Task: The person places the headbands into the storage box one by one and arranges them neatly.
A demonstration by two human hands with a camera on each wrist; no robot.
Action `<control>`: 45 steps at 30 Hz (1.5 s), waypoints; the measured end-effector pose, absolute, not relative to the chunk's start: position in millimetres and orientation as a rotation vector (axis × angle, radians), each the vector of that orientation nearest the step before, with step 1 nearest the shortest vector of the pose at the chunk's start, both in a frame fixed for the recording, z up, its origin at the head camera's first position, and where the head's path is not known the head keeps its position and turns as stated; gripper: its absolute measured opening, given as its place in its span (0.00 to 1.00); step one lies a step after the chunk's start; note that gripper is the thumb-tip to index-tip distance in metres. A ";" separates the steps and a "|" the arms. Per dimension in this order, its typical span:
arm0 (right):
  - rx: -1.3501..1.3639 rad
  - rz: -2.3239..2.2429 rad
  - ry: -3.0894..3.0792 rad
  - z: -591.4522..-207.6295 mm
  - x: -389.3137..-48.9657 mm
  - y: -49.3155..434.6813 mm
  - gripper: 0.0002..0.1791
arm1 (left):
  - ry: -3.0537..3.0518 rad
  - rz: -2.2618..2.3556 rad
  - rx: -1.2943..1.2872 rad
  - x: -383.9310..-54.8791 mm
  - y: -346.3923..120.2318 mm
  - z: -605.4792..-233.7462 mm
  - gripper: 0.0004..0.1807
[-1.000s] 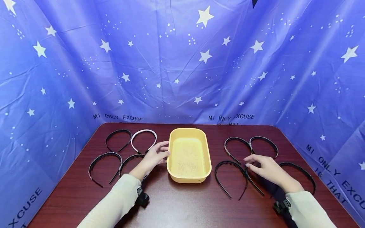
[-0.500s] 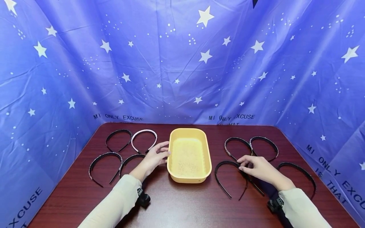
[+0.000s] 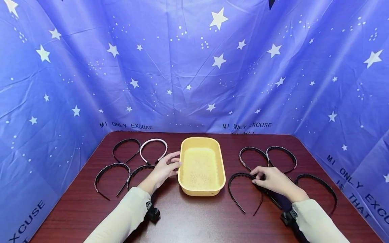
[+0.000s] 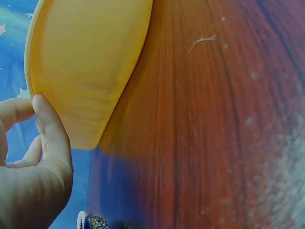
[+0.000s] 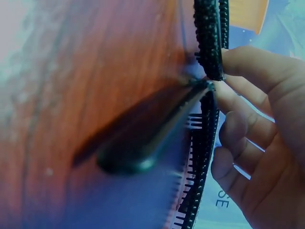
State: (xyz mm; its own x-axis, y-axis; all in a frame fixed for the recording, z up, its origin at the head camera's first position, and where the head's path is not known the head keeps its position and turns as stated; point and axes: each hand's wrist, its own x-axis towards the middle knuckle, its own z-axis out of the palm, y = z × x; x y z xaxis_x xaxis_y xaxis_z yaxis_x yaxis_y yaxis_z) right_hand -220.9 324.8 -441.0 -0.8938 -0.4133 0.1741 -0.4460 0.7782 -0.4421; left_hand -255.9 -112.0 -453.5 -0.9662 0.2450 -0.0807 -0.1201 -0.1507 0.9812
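A yellow plastic tray [image 3: 201, 194] stands mid-table. My left hand [image 3: 164, 169] is at its left side, the thumb and fingertips touching the outer wall right at the rim, with the fingers fairly straight. Over the front right group, my right hand [image 3: 275, 180] pinches a black headband [image 5: 209, 38] between thumb and forefinger; its other fingers curl loosely. A dark headband leg [image 5: 138, 143] juts blurred toward the right wrist camera, and a toothed black band [image 5: 195, 186] runs below. Just left of that hand lies another black headband [image 3: 230, 189]. My hand hides part of the overlapping bands.
Left of the tray lie a white headband [image 3: 141, 150] and several dark ones, including a front left headband [image 3: 97, 177]. More black headbands, such as the back right one [image 3: 294, 158] and the far right one [image 3: 331, 190], lie on the brown table [image 3: 188, 226]. Starry blue cloth [image 3: 194, 67] surrounds it.
My right hand has moved left over the front right headbands, its fingertips reaching the top of the left one, which has shifted slightly. My left hand stays at the tray.
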 end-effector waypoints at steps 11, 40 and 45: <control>0.632 0.877 -2.879 -434.8 -220.9 325.6 0.09 | 1.865 2.218 0.145 -256.1 -112.3 -451.8 0.34; 0.606 1.054 -2.937 -418.9 -220.7 333.1 0.13 | 1.857 2.196 0.181 -254.7 -112.8 -451.3 0.32; 0.597 1.031 -2.934 -411.7 -222.9 332.5 0.13 | 1.854 2.199 0.188 -254.7 -113.0 -451.5 0.32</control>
State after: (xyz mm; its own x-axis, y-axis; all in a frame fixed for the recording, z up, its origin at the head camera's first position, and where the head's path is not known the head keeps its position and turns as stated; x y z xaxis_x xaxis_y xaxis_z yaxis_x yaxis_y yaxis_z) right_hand -222.9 332.5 -411.7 -0.9287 -0.3573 0.0995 -0.3411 0.7171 -0.6078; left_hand -254.7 -113.0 -451.5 -0.9583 0.2780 -0.0667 -0.1126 -0.1528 0.9818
